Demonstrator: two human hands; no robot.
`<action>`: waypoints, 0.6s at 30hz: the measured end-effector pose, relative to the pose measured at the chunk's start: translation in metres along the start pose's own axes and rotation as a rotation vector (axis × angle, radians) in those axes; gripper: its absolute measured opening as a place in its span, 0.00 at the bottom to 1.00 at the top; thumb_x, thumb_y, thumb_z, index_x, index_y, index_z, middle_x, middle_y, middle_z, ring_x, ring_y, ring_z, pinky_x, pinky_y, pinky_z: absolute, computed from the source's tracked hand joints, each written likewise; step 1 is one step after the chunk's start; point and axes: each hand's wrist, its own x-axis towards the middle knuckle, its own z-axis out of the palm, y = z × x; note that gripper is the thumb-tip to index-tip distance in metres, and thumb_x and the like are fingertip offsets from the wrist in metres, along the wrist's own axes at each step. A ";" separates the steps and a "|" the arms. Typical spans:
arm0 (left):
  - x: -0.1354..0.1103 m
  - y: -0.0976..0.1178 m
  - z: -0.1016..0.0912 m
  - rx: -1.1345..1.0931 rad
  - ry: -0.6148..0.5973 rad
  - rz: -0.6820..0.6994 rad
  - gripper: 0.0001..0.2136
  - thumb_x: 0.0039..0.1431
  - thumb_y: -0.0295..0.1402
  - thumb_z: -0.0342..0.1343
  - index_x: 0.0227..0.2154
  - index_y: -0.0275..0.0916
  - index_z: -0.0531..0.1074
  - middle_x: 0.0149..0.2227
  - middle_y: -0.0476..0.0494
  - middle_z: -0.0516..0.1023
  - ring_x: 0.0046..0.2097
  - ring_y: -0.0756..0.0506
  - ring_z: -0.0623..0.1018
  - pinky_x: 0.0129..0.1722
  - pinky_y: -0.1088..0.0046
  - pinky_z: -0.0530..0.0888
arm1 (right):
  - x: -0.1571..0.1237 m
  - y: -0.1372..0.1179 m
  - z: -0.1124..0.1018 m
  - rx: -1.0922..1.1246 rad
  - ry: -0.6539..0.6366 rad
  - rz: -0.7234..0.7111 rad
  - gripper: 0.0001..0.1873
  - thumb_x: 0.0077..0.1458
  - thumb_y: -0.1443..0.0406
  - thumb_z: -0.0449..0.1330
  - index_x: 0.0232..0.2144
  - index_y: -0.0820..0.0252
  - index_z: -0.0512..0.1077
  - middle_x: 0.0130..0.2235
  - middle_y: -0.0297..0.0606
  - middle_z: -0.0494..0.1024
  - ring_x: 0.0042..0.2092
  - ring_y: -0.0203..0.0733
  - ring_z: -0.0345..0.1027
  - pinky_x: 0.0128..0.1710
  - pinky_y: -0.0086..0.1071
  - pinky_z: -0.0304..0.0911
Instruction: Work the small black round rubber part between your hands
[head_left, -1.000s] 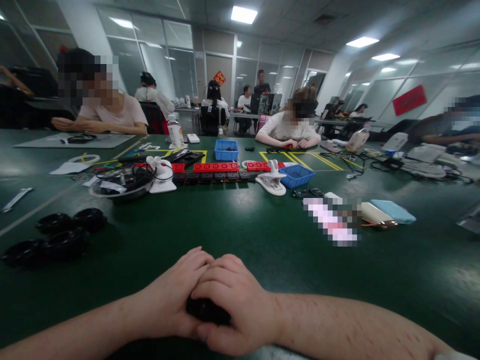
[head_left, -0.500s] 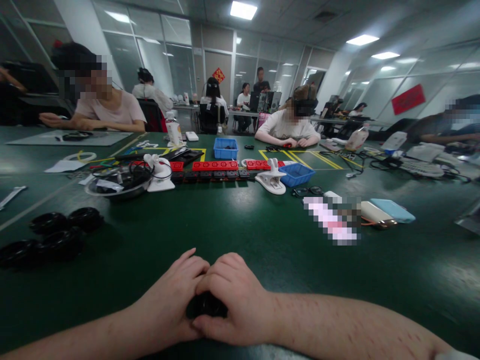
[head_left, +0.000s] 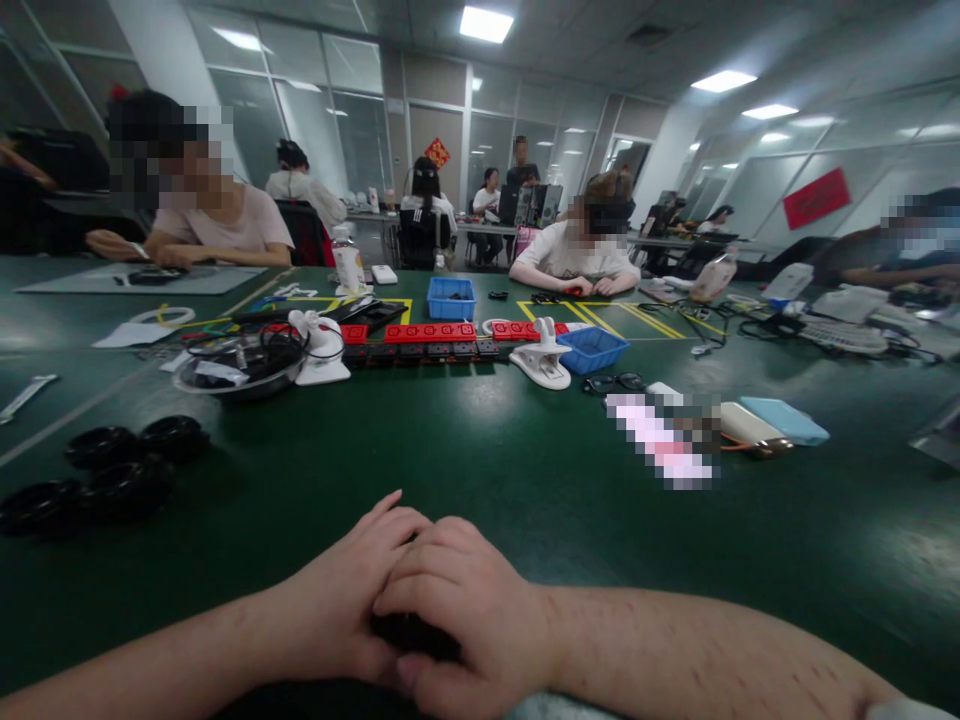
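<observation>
Close to my body at the table's near edge, both my hands are wrapped round a dark black object, mostly covered by the fingers. My left hand grips it from the left, one fingertip sticking up. From the right my right hand curls over its top, thumb at the near side. What kind of thing it is cannot be made out. To the left on the green table lie several glossy black ring-shaped parts, apart from my hands.
Beyond my hands stand a metal bowl of black items, red sockets, a white clip stand and a blue basket. A wrench lies left; glasses and a light-blue case lie right. Co-workers sit opposite.
My right hand has shifted slightly left and down over the black object, with its fingers further across it. My left hand has moved only a little. The co-worker at left has moved a hand.
</observation>
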 end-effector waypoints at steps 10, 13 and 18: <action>-0.006 0.011 0.014 0.085 0.198 -0.139 0.16 0.41 0.35 0.59 0.37 0.42 0.69 0.37 0.47 0.69 0.42 0.41 0.70 0.58 0.44 0.46 | -0.005 0.000 0.002 -0.184 -0.100 0.268 0.18 0.46 0.52 0.59 0.32 0.60 0.66 0.32 0.34 0.71 0.35 0.37 0.62 0.35 0.32 0.54; -0.005 0.012 0.013 0.077 0.201 -0.137 0.15 0.38 0.30 0.57 0.35 0.41 0.69 0.37 0.48 0.69 0.42 0.42 0.70 0.58 0.45 0.47 | -0.005 0.000 0.002 -0.184 -0.126 0.259 0.15 0.46 0.55 0.59 0.32 0.60 0.66 0.31 0.34 0.71 0.34 0.37 0.63 0.35 0.32 0.55; -0.002 0.007 0.011 -0.017 0.131 -0.089 0.18 0.35 0.27 0.58 0.35 0.40 0.69 0.38 0.48 0.68 0.43 0.42 0.69 0.58 0.52 0.55 | -0.004 0.001 0.003 -0.092 -0.115 0.179 0.11 0.49 0.59 0.53 0.31 0.60 0.67 0.31 0.35 0.72 0.35 0.37 0.63 0.35 0.31 0.57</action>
